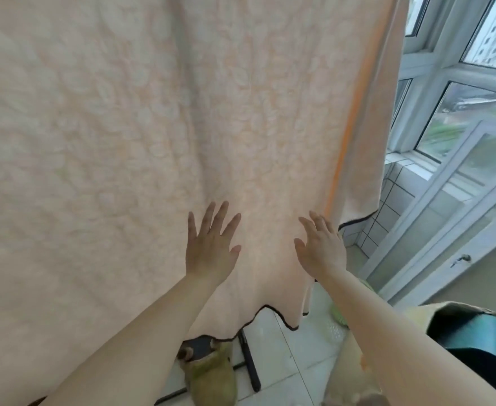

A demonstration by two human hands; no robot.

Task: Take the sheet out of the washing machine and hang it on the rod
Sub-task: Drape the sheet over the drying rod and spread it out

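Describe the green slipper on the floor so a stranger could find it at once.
Start at the big peach sheet hanging across most of the view, then follow it down to its dark-trimmed wavy bottom edge. Just below that edge, on the white tiled floor, sits the green slipper. It is the only fuzzy olive-green thing there, right beside a black stand leg.

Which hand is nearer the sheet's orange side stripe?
Right. The right hand lies spread just beside the orange stripe on the sheet; the left hand is farther toward the middle.
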